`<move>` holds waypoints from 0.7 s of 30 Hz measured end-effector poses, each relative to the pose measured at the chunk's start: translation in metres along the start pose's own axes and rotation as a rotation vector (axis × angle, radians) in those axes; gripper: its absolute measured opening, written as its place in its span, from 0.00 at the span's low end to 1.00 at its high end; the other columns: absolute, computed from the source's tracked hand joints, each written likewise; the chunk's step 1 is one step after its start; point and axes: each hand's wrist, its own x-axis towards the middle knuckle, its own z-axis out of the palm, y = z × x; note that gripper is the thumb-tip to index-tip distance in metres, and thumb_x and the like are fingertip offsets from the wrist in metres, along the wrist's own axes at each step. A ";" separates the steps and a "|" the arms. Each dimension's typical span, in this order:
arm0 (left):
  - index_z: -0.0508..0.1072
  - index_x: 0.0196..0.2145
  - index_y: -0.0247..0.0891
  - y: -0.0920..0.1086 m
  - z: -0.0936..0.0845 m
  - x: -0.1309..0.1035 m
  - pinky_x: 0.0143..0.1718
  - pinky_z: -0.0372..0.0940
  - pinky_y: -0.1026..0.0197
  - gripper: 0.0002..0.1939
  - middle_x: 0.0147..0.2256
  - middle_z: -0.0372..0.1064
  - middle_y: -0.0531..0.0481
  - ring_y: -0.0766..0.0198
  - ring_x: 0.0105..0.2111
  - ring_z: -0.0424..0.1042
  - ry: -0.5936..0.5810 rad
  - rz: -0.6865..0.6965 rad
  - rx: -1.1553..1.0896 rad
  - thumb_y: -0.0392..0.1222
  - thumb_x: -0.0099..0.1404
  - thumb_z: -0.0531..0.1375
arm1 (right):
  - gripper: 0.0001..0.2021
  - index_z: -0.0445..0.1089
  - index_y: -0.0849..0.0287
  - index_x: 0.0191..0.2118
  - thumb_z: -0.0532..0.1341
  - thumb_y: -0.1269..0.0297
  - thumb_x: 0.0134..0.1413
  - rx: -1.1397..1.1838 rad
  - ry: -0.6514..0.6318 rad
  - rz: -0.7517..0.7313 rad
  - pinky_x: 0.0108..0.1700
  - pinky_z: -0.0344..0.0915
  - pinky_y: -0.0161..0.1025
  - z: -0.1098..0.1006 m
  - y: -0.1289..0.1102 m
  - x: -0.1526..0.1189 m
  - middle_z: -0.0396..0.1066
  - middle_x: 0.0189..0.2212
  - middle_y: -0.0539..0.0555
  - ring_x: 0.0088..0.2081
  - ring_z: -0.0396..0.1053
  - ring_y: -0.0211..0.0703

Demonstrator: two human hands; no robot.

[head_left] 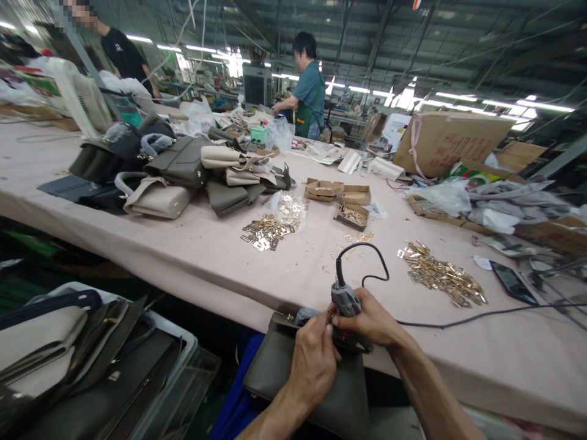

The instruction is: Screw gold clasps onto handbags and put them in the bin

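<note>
A dark olive handbag [330, 391] lies across my lap against the table's front edge. In my right hand [369, 318] is a grey corded electric screwdriver [345, 299], held with its cable end up and its working end down at the bag's upper part. My left hand [314, 351] rests over the bag, its fingers pinched together right by the tool's lower end. A small gold glint shows between the fingertips, but what they hold is too small to make out. The black cord [383, 260] loops up from the tool and back to the table.
On the table [220, 263] lie gold metal plates [268, 232], more gold fittings [443, 272], small cartons [355, 215], stacked handbags [178, 162] and a phone [512, 282]. A white crate [183, 336] of bags stands lower left. Two people [309, 91] are beyond the table.
</note>
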 end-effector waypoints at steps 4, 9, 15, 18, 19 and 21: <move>0.79 0.47 0.31 -0.005 -0.003 0.008 0.22 0.71 0.65 0.22 0.31 0.72 0.47 0.62 0.22 0.78 -0.099 -0.285 -0.413 0.51 0.72 0.54 | 0.11 0.76 0.66 0.38 0.69 0.66 0.50 0.004 0.013 0.036 0.30 0.65 0.34 0.000 0.002 0.001 0.74 0.27 0.53 0.28 0.70 0.41; 0.81 0.40 0.28 -0.006 -0.004 0.012 0.20 0.70 0.68 0.22 0.27 0.71 0.48 0.64 0.19 0.76 -0.044 -0.380 -0.554 0.54 0.66 0.61 | 0.11 0.75 0.65 0.38 0.69 0.65 0.49 0.012 0.090 0.070 0.28 0.66 0.35 0.008 0.002 0.000 0.74 0.25 0.52 0.24 0.68 0.40; 0.80 0.35 0.27 -0.004 -0.003 0.012 0.19 0.70 0.68 0.21 0.24 0.71 0.48 0.63 0.18 0.76 0.011 -0.415 -0.573 0.53 0.64 0.63 | 0.06 0.75 0.64 0.34 0.64 0.69 0.49 -0.046 0.116 0.026 0.29 0.64 0.34 0.018 -0.002 -0.004 0.75 0.25 0.52 0.26 0.69 0.40; 0.79 0.35 0.26 -0.002 -0.003 0.012 0.18 0.70 0.68 0.21 0.24 0.71 0.48 0.63 0.17 0.76 0.021 -0.417 -0.578 0.53 0.64 0.63 | 0.04 0.74 0.63 0.33 0.63 0.70 0.49 -0.085 0.111 0.021 0.28 0.62 0.33 0.020 -0.006 -0.005 0.74 0.25 0.50 0.26 0.67 0.39; 0.79 0.35 0.26 -0.002 -0.003 0.012 0.18 0.70 0.68 0.21 0.24 0.71 0.48 0.63 0.17 0.75 0.018 -0.416 -0.576 0.53 0.64 0.63 | 0.04 0.74 0.63 0.32 0.63 0.70 0.49 -0.098 0.113 0.023 0.28 0.61 0.33 0.020 -0.007 -0.005 0.73 0.24 0.50 0.26 0.67 0.39; 0.78 0.33 0.27 -0.002 -0.003 0.012 0.18 0.70 0.68 0.22 0.23 0.72 0.47 0.64 0.16 0.75 0.013 -0.418 -0.571 0.53 0.64 0.62 | 0.02 0.73 0.62 0.30 0.62 0.71 0.48 -0.128 0.122 0.025 0.27 0.60 0.32 0.022 -0.009 -0.005 0.72 0.24 0.49 0.25 0.66 0.38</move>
